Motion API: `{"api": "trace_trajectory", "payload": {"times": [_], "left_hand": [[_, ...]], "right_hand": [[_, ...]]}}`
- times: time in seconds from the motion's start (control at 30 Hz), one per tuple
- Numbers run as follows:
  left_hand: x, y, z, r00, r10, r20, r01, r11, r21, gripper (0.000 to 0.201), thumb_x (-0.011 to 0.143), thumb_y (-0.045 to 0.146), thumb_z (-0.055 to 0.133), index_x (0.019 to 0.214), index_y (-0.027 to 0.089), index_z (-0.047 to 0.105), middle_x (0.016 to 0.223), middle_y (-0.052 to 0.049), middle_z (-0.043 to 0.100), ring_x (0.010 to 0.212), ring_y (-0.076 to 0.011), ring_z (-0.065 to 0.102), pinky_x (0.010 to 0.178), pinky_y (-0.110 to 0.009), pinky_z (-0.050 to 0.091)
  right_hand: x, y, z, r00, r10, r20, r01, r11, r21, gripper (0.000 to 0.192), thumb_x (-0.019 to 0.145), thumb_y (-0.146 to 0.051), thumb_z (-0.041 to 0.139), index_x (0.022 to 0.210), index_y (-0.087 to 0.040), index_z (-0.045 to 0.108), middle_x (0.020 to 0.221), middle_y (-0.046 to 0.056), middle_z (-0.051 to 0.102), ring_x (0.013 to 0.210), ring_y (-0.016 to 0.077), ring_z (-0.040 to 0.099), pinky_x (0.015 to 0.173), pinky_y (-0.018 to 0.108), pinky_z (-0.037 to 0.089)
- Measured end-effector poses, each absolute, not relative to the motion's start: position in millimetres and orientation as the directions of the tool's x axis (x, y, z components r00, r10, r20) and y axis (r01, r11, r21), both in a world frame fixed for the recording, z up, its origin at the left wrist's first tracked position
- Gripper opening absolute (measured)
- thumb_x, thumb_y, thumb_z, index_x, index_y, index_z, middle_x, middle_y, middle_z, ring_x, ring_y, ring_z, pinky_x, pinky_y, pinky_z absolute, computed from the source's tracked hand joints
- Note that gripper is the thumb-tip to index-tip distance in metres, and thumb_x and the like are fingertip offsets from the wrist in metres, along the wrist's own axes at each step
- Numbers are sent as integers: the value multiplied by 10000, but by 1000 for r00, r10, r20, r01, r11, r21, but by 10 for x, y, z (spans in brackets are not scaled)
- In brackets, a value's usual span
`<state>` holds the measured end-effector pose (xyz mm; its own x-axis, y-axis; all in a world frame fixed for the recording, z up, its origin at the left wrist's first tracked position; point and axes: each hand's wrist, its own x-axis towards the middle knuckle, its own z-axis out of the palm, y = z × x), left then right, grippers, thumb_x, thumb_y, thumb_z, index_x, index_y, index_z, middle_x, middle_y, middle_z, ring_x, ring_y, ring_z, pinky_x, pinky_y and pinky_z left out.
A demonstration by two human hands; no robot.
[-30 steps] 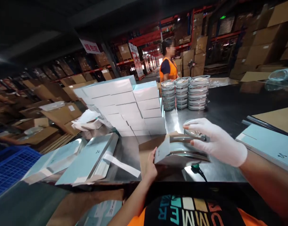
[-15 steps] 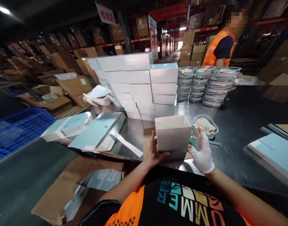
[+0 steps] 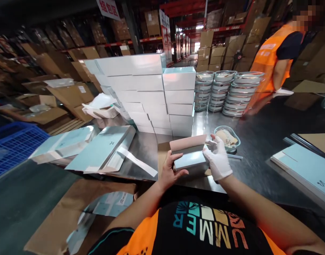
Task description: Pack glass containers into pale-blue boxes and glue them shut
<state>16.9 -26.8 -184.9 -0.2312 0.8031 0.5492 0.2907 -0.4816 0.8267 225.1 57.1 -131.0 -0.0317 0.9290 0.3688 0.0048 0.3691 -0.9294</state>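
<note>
A small light-blue and white carton (image 3: pixel 190 161) is tilted between my hands above the table's front edge, with one flap standing up along its far side. My bare left hand (image 3: pixel 168 170) is closed around the left end, thumb and fingers on its faces. On the right end, my right hand (image 3: pixel 218 161), in a white glove with bare fingertips, grips by the flap and side edge. Just beyond that hand sits a glass food container (image 3: pixel 228 139) with a beige paper inside. Under the carton lies a piece of brown cardboard (image 3: pixel 163 150).
A wall of stacked white boxes (image 3: pixel 141 83) stands behind the carton, with stacks of glass containers (image 3: pixel 240 94) to its right. Flat cartons lie left (image 3: pixel 98 148) and right (image 3: pixel 308 168). A paper strip (image 3: pixel 138 162) is on the table (image 3: pixel 258 131). A person in an orange vest (image 3: pixel 268 53) stands back right.
The carton has tipped from upright, so its light-blue face and raised flap now show. My right hand has closed onto its right end. The person in the vest has moved right.
</note>
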Motion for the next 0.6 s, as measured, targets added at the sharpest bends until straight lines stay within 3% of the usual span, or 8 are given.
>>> {"api": "trace_trajectory", "payload": {"times": [0.1,0.17,0.23,0.33,0.43,0.5,0.6], "left_hand": [[19,-263,-1802,-282,768,575,319,-490,811,764,703,820,858,1165,219,758,1121,-102,701,1121,-318,670,1025,-447,526],[-48,-252,-1737,-345,731,589,301,-509,807,725,751,795,841,1182,221,743,1125,-95,703,1080,-293,676,975,-409,529],[-79,-237,-1677,-383,720,578,285,-504,816,725,764,806,823,1176,217,726,1107,-87,708,1036,-276,683,927,-384,534],[-75,-213,-1618,-434,725,535,241,-480,844,754,725,837,826,1130,210,718,1051,-77,713,981,-267,683,884,-370,533],[-52,-200,-1571,-466,746,475,154,-460,875,739,684,801,881,1093,205,721,986,-60,708,914,-248,671,842,-354,525],[-39,-201,-1525,-467,771,432,92,-444,891,720,671,767,911,1081,206,719,959,-49,707,887,-237,666,815,-341,522],[-7,-215,-1430,-446,812,376,-7,-423,906,708,662,730,937,1085,210,709,950,-39,710,859,-222,665,782,-323,523]], "right_hand": [[2550,671,-1298,-138,925,355,364,380,-850,474,949,-529,612,1287,-201,669,1221,160,762,1116,312,744,975,477,605],[2751,730,-1360,-179,967,181,689,255,-678,419,881,-545,692,1099,-189,719,1109,200,773,1076,388,750,967,542,585],[2894,770,-1470,-137,990,-15,826,106,-554,456,741,-475,828,1077,-189,714,1025,208,777,974,421,764,888,552,592],[3012,775,-1612,-73,994,-86,776,2,-630,637,623,-329,866,1212,-179,675,983,175,788,891,396,780,781,480,606],[3093,690,-1621,-44,996,-84,706,-29,-708,604,686,-302,724,1274,-175,661,894,99,792,782,323,771,684,401,599],[3150,578,-1567,44,999,11,685,-22,-728,551,725,-346,672,1253,-190,678,865,71,785,774,308,760,691,395,602],[3239,383,-1444,242,921,305,667,71,-742,460,771,-493,706,1138,-216,705,897,102,779,867,359,757,753,455,624]]}}
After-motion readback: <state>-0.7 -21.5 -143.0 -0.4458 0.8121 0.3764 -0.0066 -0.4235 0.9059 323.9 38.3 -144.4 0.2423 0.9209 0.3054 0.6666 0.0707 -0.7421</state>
